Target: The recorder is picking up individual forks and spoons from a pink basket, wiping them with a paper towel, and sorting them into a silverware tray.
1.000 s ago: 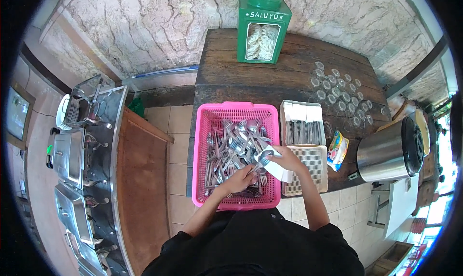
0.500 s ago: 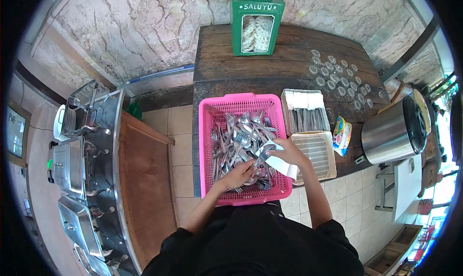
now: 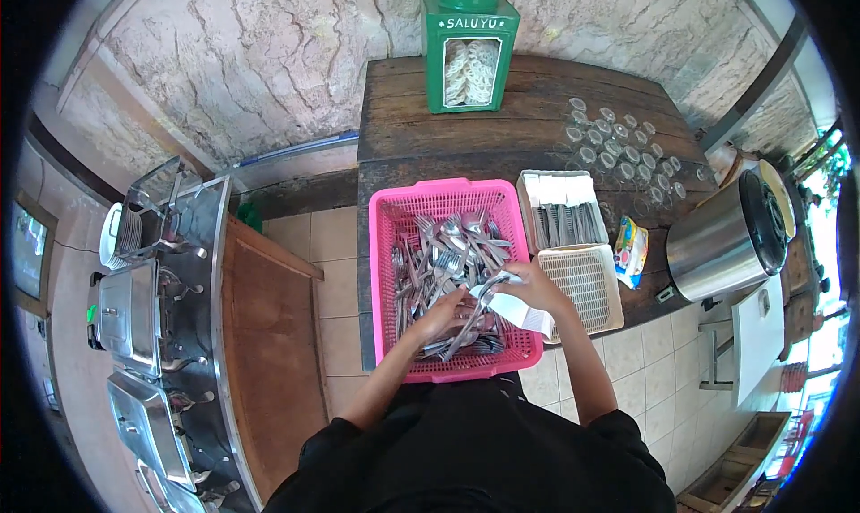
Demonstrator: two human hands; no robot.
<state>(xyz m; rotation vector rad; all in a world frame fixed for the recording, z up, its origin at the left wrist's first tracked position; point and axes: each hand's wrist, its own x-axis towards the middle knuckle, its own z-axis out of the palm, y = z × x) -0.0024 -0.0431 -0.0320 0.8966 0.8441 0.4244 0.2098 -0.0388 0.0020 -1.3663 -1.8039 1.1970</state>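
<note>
A metal spoon point(image 3: 472, 323) slants over the pink plastic basket point(image 3: 383, 271), its upper end in my right hand point(image 3: 537, 291), which is closed on it along with a white napkin point(image 3: 527, 318). The napkin hangs down toward the basket's right rim. Just left of the spoon, my left hand point(image 3: 437, 320) is low over the loose cutlery point(image 3: 448, 244), its fingers curled in. Whether those fingers grip the spoon or another piece is hidden. Forks and spoons lie jumbled in the basket.
Right of the basket stand a tray of sorted cutlery and white napkins point(image 3: 564, 190), a cream slotted basket point(image 3: 578, 289) and a colourful packet point(image 3: 632, 251). Upturned glasses point(image 3: 618, 146), a green tin point(image 3: 470, 47) and a steel urn point(image 3: 717, 244) stand farther off. Chafing dishes point(image 3: 130, 316) line the left counter.
The spoon has swung so its lower end points down toward the basket's near side. My left hand has shifted slightly off it. The whole view has tilted a little.
</note>
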